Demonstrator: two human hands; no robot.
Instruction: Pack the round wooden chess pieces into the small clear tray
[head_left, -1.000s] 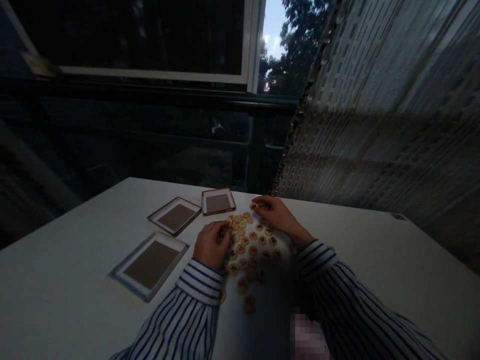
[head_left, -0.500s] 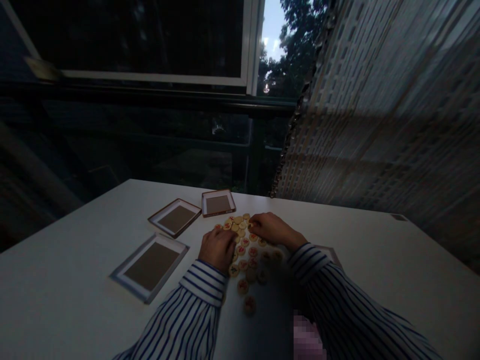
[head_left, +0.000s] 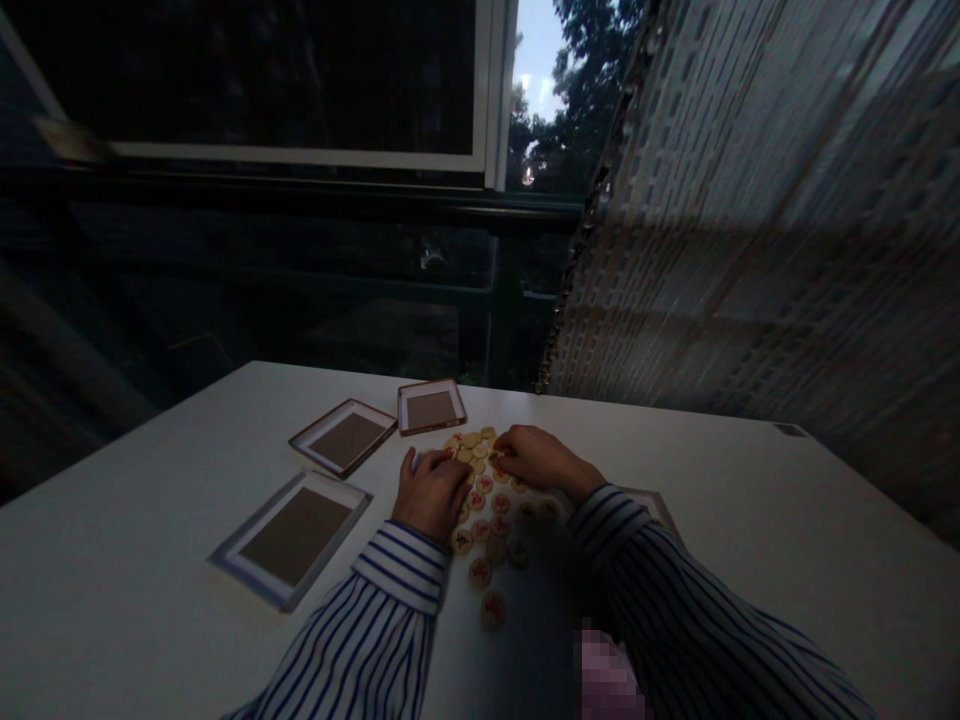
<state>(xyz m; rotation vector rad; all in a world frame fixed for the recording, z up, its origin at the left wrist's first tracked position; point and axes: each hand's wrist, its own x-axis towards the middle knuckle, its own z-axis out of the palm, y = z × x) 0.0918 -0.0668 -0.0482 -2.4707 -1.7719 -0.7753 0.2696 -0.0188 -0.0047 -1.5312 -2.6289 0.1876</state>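
Several round wooden game discs (head_left: pixel 486 510) with red or dark characters lie scattered on a white table (head_left: pixel 750 520) in dim light. My left hand (head_left: pixel 431 492) rests on the left side of the pile, fingers curled down onto the discs. My right hand (head_left: pixel 538 460) lies on the far right side of the pile, fingers bent and pinched at a disc near the top. Both arms wear blue-striped white sleeves. What either hand holds under its fingers is hidden.
Three shallow box trays with brown insides sit left of the discs: a large one (head_left: pixel 292 537), a middle one (head_left: pixel 343 437) and a small one (head_left: pixel 431 407). A corner of a fourth tray (head_left: pixel 660 505) shows behind my right sleeve. A beaded curtain (head_left: pixel 750 250) hangs at the right; a window frame stands behind.
My right hand has drawn back from the far edge of the pile toward its middle. My left hand has slid forward over the discs.
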